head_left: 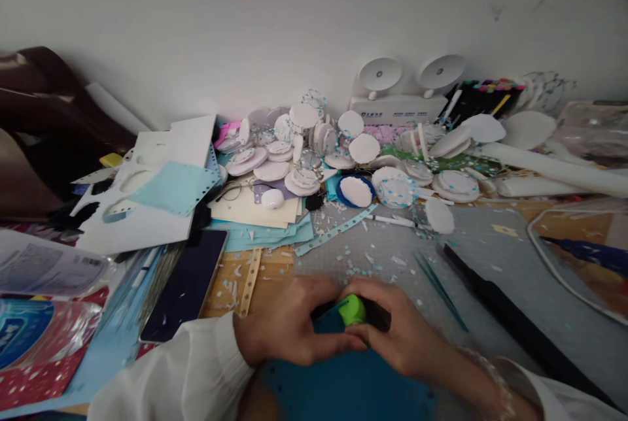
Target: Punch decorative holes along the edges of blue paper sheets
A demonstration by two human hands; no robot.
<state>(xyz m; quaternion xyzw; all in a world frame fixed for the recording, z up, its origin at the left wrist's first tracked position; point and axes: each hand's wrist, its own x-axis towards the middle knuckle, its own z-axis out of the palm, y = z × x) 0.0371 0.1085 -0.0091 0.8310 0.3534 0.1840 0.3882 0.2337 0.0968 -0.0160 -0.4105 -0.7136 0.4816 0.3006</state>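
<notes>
A dark blue sheet of paper (353, 385) with small holes along its edge lies low in front of me. Its far edge meets a small bright green craft punch (352, 310). My right hand (409, 336) is closed around the punch, thumb and fingers pressed on it. My left hand (287, 323) is closed on the blue paper beside the punch, its thumb reaching toward the right thumb. The punch's underside and some fingertips are hidden. Beneath them is a grey cutting mat (392, 264) strewn with tiny paper bits.
Tweezers (441, 293) and a long black tool (495, 303) lie to the right. A phone (189, 284) rests on the left, near stacked white and light-blue sheets (171, 189). White paper discs (304, 179) crowd the back, before a white twin-head lamp (397, 107) by the wall.
</notes>
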